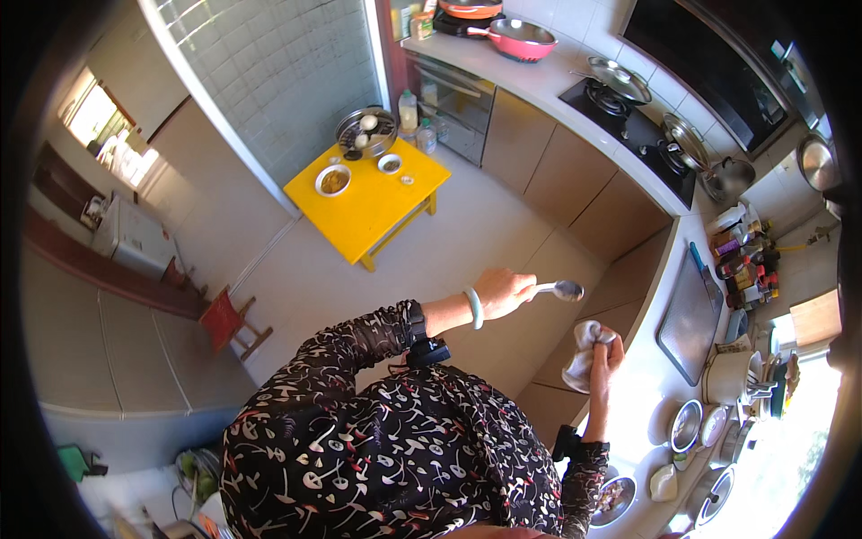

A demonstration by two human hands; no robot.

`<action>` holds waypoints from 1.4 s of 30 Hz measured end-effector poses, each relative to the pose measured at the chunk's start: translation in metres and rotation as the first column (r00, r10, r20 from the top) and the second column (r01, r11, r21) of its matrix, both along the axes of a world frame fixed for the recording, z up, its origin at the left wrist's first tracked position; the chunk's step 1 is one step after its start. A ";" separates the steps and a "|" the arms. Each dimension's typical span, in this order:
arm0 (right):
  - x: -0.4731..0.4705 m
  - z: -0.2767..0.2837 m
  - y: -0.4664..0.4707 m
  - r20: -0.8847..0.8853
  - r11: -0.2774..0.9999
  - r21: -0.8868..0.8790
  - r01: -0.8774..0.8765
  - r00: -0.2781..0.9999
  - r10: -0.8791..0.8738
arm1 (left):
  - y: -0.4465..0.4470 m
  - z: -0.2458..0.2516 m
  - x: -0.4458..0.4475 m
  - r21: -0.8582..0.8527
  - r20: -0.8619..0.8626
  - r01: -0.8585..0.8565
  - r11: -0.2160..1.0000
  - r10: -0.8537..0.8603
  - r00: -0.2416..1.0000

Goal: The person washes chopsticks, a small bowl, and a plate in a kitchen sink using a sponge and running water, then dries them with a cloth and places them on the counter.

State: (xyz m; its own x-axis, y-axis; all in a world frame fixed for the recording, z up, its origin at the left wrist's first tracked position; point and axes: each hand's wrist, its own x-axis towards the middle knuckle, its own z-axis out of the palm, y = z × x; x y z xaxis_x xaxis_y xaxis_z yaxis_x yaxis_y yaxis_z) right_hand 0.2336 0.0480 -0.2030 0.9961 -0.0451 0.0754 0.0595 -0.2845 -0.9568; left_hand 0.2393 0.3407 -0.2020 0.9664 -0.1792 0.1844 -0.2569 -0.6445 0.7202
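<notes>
My left hand (505, 291), with a pale bangle on the wrist, grips a metal spoon (568, 290) by its handle. The spoon's bowl points right, over the floor. In my right hand (610, 350) is a bunched, greyish-white cloth (579, 367), a short way below and to the right of the spoon. Spoon and cloth are apart. Right of the cloth runs the white countertop (636, 377), where a cutting board (687, 323) lies with a blue-handled knife (704, 273) on it.
A low yellow table (363, 215) carries a bowl of yellowish food (333, 180), a small bowl (389, 164) and a steamer pan (367, 131). Behind it stand plastic bottles (407, 111). A gas hob (619, 128) is at upper right. A red stool (225, 320) stands left.
</notes>
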 end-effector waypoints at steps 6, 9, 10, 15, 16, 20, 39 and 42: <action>0.060 -0.015 0.131 -0.235 0.844 0.535 0.038 0.966 0.106 | -0.008 -0.021 0.077 -0.338 0.121 0.251 0.907 -0.222 0.967; 0.078 -0.008 0.142 -0.146 0.876 0.461 0.143 0.986 -0.084 | 0.016 -0.021 0.109 -0.087 -0.128 0.348 0.933 -0.357 0.925; 0.082 -0.007 0.144 -0.050 0.902 0.407 0.147 0.989 -0.138 | 0.027 -0.018 0.120 -0.140 -0.034 0.346 0.928 -0.353 0.935; 0.079 0.006 0.144 -0.045 0.956 -0.270 0.118 0.990 -0.135 | 0.034 0.008 0.134 -0.301 0.154 0.396 0.867 -0.366 0.918; 0.078 0.008 0.147 0.050 0.956 -0.281 0.082 0.996 -0.071 | 0.028 0.012 0.135 -0.325 0.173 0.398 0.858 -0.360 0.917; 0.078 0.024 0.146 -0.086 0.955 -0.216 0.205 0.970 -0.228 | 0.005 0.018 0.145 -0.396 0.251 0.519 0.757 -0.455 0.854; -0.023 -0.296 -0.133 -0.677 -0.395 0.714 0.577 0.426 -0.600 | -0.040 -0.024 0.240 -0.727 -0.387 -0.119 0.677 -0.260 0.885; -0.026 -0.306 -0.137 -0.545 -0.355 0.826 0.438 0.462 -0.700 | -0.053 -0.060 0.236 -0.621 -0.536 -0.176 0.764 -0.251 0.806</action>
